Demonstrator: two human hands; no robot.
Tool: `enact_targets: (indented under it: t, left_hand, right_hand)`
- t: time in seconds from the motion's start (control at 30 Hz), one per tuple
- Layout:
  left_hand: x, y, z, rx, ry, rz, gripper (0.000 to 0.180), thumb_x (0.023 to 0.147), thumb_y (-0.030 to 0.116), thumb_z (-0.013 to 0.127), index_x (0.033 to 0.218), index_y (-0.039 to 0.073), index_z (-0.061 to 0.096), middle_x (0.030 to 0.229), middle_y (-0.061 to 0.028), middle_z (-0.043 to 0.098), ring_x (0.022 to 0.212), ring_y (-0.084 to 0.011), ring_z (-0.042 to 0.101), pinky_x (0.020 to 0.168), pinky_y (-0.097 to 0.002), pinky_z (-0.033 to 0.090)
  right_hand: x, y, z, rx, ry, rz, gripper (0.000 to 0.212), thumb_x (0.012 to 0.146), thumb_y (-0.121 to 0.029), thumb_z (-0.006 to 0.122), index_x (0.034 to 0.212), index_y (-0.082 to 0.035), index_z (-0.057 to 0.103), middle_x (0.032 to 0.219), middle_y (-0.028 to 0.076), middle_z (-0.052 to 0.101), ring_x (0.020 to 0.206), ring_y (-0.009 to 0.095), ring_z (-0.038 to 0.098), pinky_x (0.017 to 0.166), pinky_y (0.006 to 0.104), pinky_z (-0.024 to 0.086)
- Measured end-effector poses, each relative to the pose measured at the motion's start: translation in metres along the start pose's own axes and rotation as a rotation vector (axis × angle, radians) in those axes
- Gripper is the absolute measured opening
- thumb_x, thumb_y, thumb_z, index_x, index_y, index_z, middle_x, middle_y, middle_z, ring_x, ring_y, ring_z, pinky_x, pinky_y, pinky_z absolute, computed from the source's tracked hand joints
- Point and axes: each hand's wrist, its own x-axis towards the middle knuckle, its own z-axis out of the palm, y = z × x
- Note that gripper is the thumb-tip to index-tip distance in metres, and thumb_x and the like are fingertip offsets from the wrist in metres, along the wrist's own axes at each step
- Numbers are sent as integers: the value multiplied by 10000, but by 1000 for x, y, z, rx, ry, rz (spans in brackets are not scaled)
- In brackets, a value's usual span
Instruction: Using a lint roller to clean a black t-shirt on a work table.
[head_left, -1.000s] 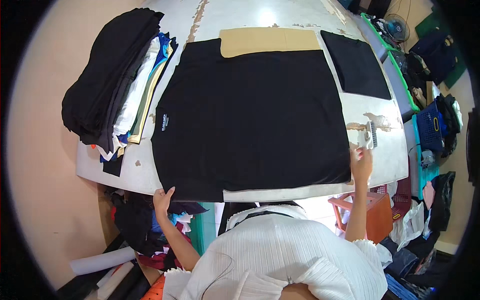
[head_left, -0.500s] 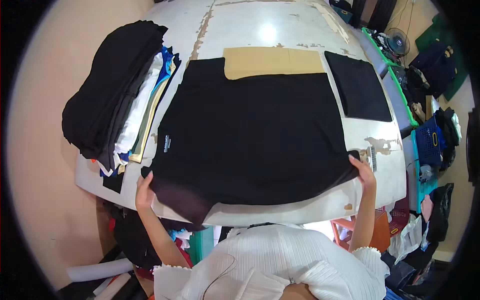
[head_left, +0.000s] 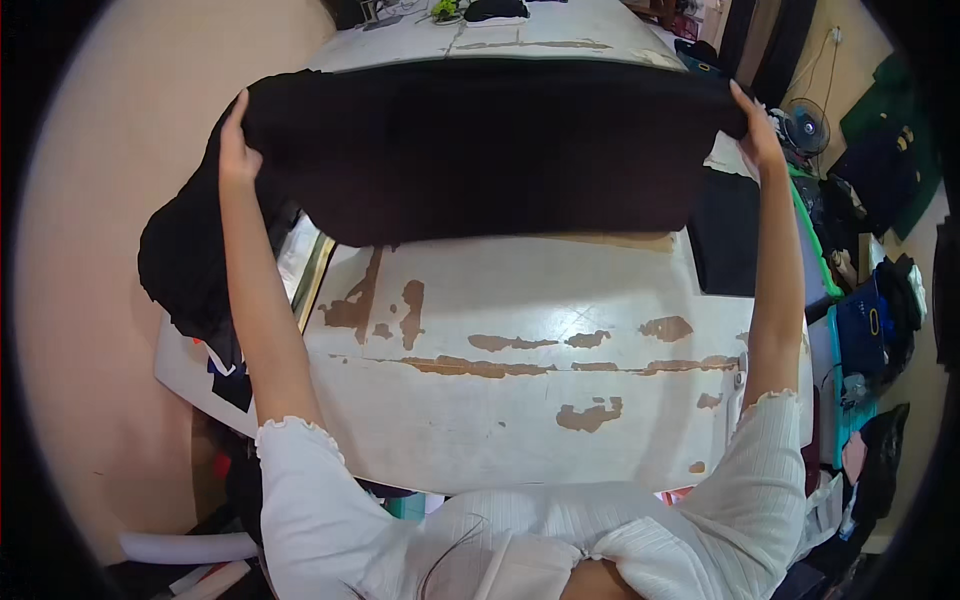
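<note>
A wide black garment [head_left: 500,150] is stretched between my hands above the far part of the table, its lower edge hanging down. My left hand [head_left: 240,145] is closed on its left end, beside the tall pile of folded clothes. At the opposite end, my right hand [head_left: 760,135] grips a bunched corner. Behind the garment, only a thin strip of the tan cardboard sheet [head_left: 620,241] shows. A folded black cloth [head_left: 728,235] lies on the table below my right hand, partly covered by my forearm.
The white table [head_left: 460,430] has brown patches where its surface has peeled. A pile of mostly black folded clothes [head_left: 180,250] stands at the left. Along the right are a blue basket [head_left: 858,335] and a fan [head_left: 805,128]. More clothes [head_left: 500,10] sit at the far end.
Both hands have moved up and away from me, lifting the black garment off the near part of the table. It was lying flat over the cardboard; the table's peeled patches now show.
</note>
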Motion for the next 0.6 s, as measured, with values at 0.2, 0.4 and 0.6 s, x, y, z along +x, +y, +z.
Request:
enact_targets:
  t: [0.2, 0.4, 0.6]
  left_hand:
    - [-23, 71, 28, -101, 98, 228, 264, 862, 248, 603, 1032, 47, 592, 1026, -65, 622, 961, -194, 583, 880, -344, 448]
    - [-103, 133, -9, -156, 78, 480, 275, 897, 243, 542, 1090, 51, 581, 1063, -71, 612, 985, -194, 578, 878, -346, 459]
    - [-146, 152, -49, -183, -285, 341, 376, 932, 254, 434, 1139, -41, 540, 1145, -129, 581, 1015, -252, 563, 909, -360, 446]
  right_hand:
    - [-12, -76, -22, 69, -67, -248, 436, 868, -278, 587, 1190, 8, 516, 1152, 66, 571, 1039, 149, 542, 959, 283, 373]
    - [-123, -108, -46, 94, 99, -369, 418, 879, -249, 572, 1219, -17, 498, 1185, 79, 542, 1080, 180, 522, 949, 318, 388]
    - [-202, -151, -34, 204, 371, -527, 386, 894, -235, 540, 1224, -37, 512, 1189, 69, 542, 1104, 192, 512, 958, 333, 383]
